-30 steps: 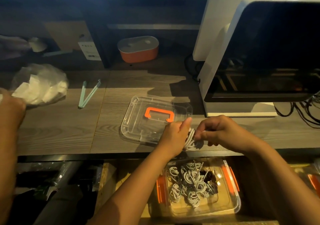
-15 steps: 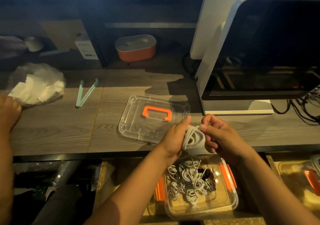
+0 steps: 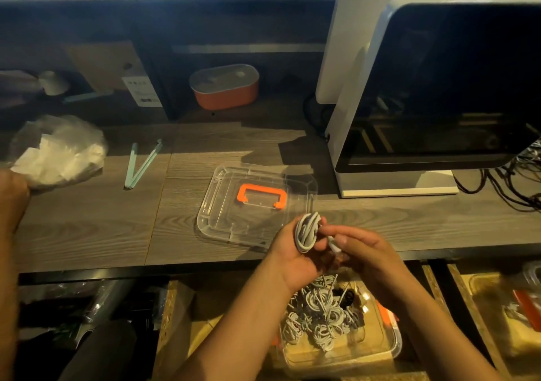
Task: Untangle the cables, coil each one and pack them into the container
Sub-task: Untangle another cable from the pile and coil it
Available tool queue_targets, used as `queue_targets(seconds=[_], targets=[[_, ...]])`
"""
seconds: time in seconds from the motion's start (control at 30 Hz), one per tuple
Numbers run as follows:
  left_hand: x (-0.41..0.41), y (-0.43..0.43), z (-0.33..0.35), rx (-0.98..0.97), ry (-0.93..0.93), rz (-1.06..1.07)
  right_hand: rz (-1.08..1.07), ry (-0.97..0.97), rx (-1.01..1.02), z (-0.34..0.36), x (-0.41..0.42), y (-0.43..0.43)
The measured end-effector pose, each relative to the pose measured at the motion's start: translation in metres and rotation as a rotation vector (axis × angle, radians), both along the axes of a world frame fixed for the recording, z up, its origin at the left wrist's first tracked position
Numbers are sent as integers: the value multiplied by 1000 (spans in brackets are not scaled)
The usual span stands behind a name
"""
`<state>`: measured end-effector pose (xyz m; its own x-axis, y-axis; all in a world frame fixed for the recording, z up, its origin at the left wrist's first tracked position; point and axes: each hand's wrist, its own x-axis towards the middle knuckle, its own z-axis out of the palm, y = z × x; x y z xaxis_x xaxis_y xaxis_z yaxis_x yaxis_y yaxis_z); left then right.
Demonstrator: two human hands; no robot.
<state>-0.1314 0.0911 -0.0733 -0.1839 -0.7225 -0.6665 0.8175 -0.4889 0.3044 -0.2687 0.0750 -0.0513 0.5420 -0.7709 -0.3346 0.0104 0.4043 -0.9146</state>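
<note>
A coiled white cable stands upright in my left hand, whose fingers curl round the loops. My right hand pinches the cable's loose end and white plug just right of the coil. Both hands hover over the front edge of the wooden desk. Below them, under the desk edge, a clear container with orange latches holds several coiled white cables and a few dark ones. Its clear lid with an orange handle lies flat on the desk, just left of the hands.
A large white machine with a dark window fills the right side, black cords trailing beside it. An orange tub sits at the back. Green tongs and a plastic bag lie left, where another person's arm reaches in.
The coil has been lifted off the desk edge and turned upright in my left hand. My right hand shifted from the loops to the loose plug end.
</note>
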Motion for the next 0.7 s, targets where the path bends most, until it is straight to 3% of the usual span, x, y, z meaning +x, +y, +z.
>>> queue_targets(seconds=[0.13, 0.23, 0.53, 0.7], targets=[[2, 3, -1, -10, 10, -47, 191, -34, 47, 10, -7, -8], [3, 4, 1, -26, 68, -69, 221, -72, 87, 14, -7, -12], [-4, 1, 22, -87, 53, 94, -224, -330, 325, 15, 25, 2], [-8, 0, 14, -86, 93, 284, -445, -281, 240, 23, 42, 12]])
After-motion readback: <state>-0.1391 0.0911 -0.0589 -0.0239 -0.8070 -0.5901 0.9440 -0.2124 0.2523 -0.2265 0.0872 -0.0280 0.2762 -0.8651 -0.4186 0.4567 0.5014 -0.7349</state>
